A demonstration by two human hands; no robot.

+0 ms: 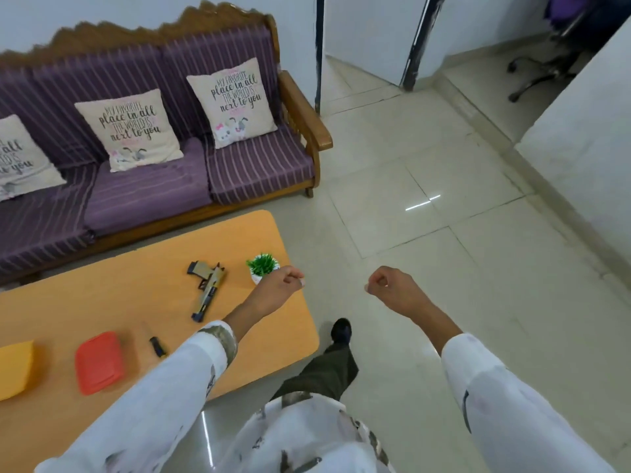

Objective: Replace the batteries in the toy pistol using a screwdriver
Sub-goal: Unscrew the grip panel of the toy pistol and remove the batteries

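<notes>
The tan and black toy pistol (208, 288) lies flat on the orange table (102, 295), muzzle toward me. A small screwdriver (156, 343) with a black handle lies on the table nearer to me, left of my left sleeve. My left hand (281, 285) hovers over the table's right end, right of the pistol, with fingers loosely curled and nothing in it. Over the floor to the right of the table, my right hand (387, 285) is also loosely curled and holds nothing. No batteries are visible.
A small potted plant (262, 266) stands just behind my left hand. A red lid (99, 361) and a yellow container (13, 367) lie at the table's left. A purple sofa (153, 155) stands behind the table. Tiled floor (426, 250) stretches to the right; my foot (341, 331) is beside the table.
</notes>
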